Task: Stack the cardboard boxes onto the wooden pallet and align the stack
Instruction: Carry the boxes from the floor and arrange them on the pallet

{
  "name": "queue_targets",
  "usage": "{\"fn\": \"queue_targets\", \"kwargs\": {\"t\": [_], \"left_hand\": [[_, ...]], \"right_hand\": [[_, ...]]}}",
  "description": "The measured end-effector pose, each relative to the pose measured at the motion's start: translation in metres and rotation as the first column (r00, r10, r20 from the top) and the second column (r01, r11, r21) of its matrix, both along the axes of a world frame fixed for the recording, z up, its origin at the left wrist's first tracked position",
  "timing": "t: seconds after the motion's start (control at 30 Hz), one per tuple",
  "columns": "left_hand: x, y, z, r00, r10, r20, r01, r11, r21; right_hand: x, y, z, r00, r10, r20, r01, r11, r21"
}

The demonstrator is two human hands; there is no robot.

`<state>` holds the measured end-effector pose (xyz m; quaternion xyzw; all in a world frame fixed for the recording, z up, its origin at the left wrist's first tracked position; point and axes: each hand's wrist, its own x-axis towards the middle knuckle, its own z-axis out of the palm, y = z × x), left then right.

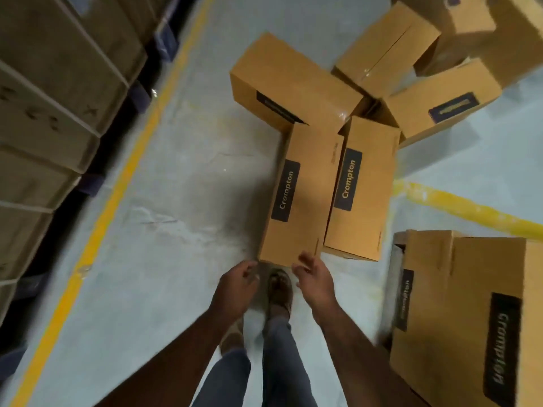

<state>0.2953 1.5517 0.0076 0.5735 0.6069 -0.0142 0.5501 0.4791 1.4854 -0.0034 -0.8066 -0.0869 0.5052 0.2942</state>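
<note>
A long cardboard box (299,198) lay on the grey floor (164,201), and everything here is told from that box. It had a dark label with the word Crompton on its top.

Both hands reached toward the near end of the box. The left hand (235,289) was just short of that end, its fingers loosely bent and holding nothing. The right hand (313,279) was right at the near corner of the box, its fingers relaxed and spread, also holding nothing. It is hard to tell if its fingertips touched the cardboard.

A foot in a sandal (280,289) stood just in front of the box, between the two hands.

A second box (363,186) with the same label lay just to the right of the long box, side by side with it. A third box (291,86) lay across the far end of the long box. More boxes (435,95) sat in a loose heap beyond that, further right.

Nearer and well to the right of the long box stood a bigger stack of boxes (470,312).

A yellow line (117,201) ran along the floor well to the left of the box. Past that line stood tall rows of stacked cartons (50,92).
</note>
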Motion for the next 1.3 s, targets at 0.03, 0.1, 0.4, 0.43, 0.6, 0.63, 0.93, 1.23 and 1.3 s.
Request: {"fn": "queue_targets", "kwargs": {"t": [0.03,0.1,0.4,0.43,0.6,0.63,0.93,1.23,1.3], "left_hand": [[0.01,0.007,-0.023,1.0,-0.002,-0.014,0.002,1.0,0.017],[0.03,0.018,-0.064,0.998,0.048,-0.035,-0.047,0.998,0.04],[0.084,0.039,-0.162,0.983,-0.144,-0.114,0.105,0.949,-0.297],[0.085,0.039,-0.167,0.98,-0.145,-0.135,0.091,0.936,-0.34],[0.088,0.045,-0.184,0.975,-0.101,-0.196,0.001,0.89,-0.456],[0.087,0.049,-0.187,0.951,-0.174,-0.255,0.05,0.902,-0.429],[0.029,0.091,-0.2,0.952,-0.002,-0.305,-0.055,0.983,-0.178],[-0.016,0.124,-0.24,0.936,0.213,-0.282,-0.252,0.961,-0.113],[-0.026,0.122,-0.233,0.945,0.205,-0.254,-0.238,0.966,-0.104]], "right_hand": [[0.009,0.008,-0.032,0.998,-0.032,0.048,0.033,0.999,-0.025],[0.027,0.017,-0.09,0.984,-0.117,0.133,0.131,0.986,-0.105],[0.015,0.015,-0.205,0.947,-0.179,0.267,0.246,0.938,-0.243],[0.015,0.013,-0.206,0.925,-0.259,0.277,0.336,0.9,-0.278],[0.024,0.015,-0.21,0.931,-0.32,0.175,0.356,0.899,-0.253],[0.022,0.016,-0.204,0.936,-0.273,0.222,0.322,0.919,-0.229],[0.016,0.068,-0.214,0.992,0.082,-0.099,-0.076,0.995,0.067],[0.024,0.087,-0.289,0.909,-0.063,-0.413,-0.035,0.973,-0.227],[0.008,0.072,-0.278,0.937,-0.081,-0.34,0.033,0.989,-0.145]]}}
